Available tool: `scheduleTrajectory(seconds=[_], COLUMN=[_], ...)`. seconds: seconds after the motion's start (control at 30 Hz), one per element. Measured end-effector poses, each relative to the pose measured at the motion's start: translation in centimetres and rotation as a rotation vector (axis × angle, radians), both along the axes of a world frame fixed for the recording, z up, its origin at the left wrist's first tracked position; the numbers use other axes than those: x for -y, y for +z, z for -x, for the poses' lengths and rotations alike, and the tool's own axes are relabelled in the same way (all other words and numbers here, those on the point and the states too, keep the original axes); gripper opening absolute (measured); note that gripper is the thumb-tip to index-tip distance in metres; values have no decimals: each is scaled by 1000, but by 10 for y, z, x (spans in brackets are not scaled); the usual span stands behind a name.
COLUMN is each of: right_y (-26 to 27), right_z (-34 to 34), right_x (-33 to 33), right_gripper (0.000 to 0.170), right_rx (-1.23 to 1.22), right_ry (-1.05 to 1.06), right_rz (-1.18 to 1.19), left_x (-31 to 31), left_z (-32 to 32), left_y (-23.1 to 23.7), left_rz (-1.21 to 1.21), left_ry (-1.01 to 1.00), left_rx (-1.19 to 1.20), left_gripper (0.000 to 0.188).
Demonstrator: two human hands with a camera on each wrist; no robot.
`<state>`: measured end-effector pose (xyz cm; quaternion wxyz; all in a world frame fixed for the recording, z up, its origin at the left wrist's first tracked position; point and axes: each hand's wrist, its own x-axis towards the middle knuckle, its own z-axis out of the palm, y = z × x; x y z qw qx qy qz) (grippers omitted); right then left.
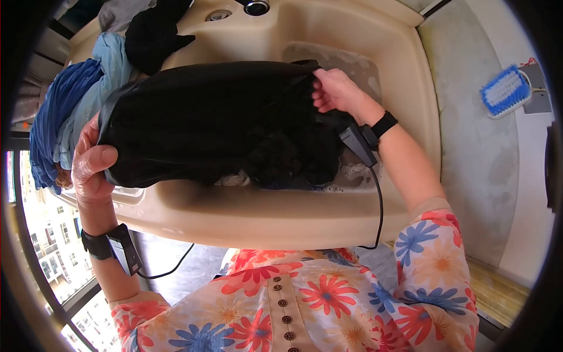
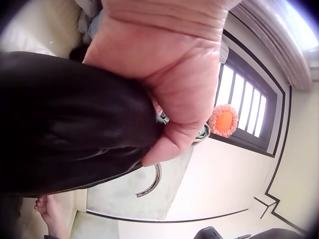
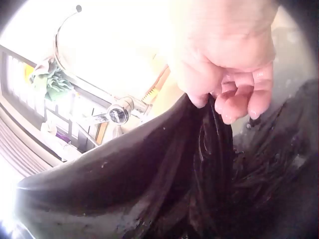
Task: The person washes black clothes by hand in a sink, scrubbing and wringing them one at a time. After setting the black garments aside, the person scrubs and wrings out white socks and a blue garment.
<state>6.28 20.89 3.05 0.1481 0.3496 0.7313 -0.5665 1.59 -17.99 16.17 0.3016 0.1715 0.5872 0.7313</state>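
A wide black cloth [image 1: 193,111], with a wet sheen in the right wrist view, is stretched between a person's two bare hands above a cream-coloured sink [image 1: 281,226]. The work looks to be hand washing, and seems partway through: the cloth's left part is up and spread out, while darker folds at its right bunch down toward soapy water [image 1: 359,171]. Whether those folds belong to the same piece is hard to tell, black on black. Lowering or rinsing, and any wringing, appear to be left. Blue garments [image 1: 67,117] and another black garment [image 1: 152,38] are heaped at the sink's left side; whether they are washed cannot be told.

The left hand [image 1: 91,161] grasps the cloth's left end, thumb lying over the near face. The right hand [image 1: 339,92] pinches the far right corner between thumb and fingers, its other fingers curled. The cloth thus lies between the hands, touching both, its middle sagging over the sink.
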Motion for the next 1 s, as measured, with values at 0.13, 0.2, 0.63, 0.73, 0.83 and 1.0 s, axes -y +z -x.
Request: scheduleTrajectory(seconds=[0.13,0.2,0.63,0.73,0.83,1.0], right_y=[-16,-28,-28,-47,-66,-42], right_z=[18,31,-23,-4,11,3], right_x=[36,56,81,124,119,67], right_gripper=[37,41,16,13,14,21], right_rx=[-228,-420,-233,-758,-425,48], right_ry=[-292,-398,957,904,947,1016], right_rz=[679,820,-861,-678,-961,-1066], left_x=[2,1,11,8,14,16], left_z=[6,4,3,5,7,1], left_y=[-3,-4,-9,-6,-7,-8], left_rz=[-14,-31,-77,-67,-96,-117], left_ry=[-35,-9,27,10,11,9], left_rx=[33,28,47,60,49,18], left_gripper=[58,58,57,58,59,59])
